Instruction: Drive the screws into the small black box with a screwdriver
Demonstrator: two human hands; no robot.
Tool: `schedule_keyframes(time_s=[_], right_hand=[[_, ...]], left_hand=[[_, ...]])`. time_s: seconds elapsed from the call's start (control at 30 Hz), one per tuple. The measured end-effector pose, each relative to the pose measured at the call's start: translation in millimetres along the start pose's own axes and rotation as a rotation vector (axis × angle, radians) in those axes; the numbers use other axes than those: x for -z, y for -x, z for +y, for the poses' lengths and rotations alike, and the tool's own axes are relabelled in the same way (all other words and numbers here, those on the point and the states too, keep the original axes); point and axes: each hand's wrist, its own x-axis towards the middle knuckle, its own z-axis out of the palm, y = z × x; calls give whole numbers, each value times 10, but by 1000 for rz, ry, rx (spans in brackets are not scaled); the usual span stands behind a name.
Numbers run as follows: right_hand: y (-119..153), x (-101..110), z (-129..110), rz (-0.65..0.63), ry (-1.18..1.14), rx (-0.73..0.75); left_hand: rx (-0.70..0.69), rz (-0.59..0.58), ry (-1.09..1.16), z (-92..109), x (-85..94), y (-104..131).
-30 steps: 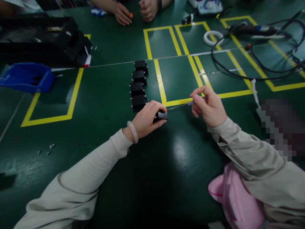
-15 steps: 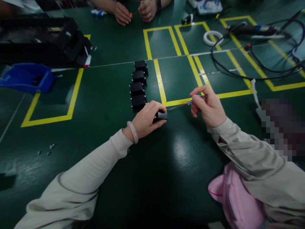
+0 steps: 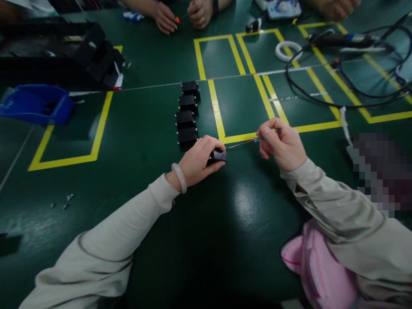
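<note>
My left hand (image 3: 201,156) is closed around a small black block (image 3: 217,156) on the green table, with its thumb and fingers on opposite sides. To its right, my right hand (image 3: 281,143) pinches the handle of a thin screwdriver (image 3: 258,138). The shaft points left and its tip meets the block's right side; the exact contact is too small to tell. Just beyond my left hand, several similar black blocks (image 3: 186,120) stand in a column, with small screws showing at their sides.
A blue bin (image 3: 38,105) and large black parts (image 3: 61,56) lie left. Loose screws (image 3: 67,201) sit nearer. Right are a tape roll (image 3: 288,51), coiled black cable (image 3: 289,81) and pink cloth (image 3: 322,266). Other people's hands (image 3: 165,18) are across the table (image 3: 206,240).
Another person's hand has come into view at the top right. My right hand's fingers have shifted slightly on the screwdriver; my left hand and the block stay in place.
</note>
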Motion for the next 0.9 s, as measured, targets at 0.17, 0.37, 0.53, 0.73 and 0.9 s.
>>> schedule_keyframes(time_s=[0.17,0.37,0.53,0.73,0.9], right_hand=[[2,-3,-3,-7,-29,4],[1,4,4,-12,-12,-4],[3,2,-12,-16,-15,6],[4,2,-15,-11,-13,-1],[5,15,-12,-18,-4,-10]], left_hand=[[-3,4,4,4,10,-4],[0,3,3,3,8,-2],[16,-8,0,2,4,-2],[20,-14,-1,6,10,-7],[12,-6,1,13,11,-8]])
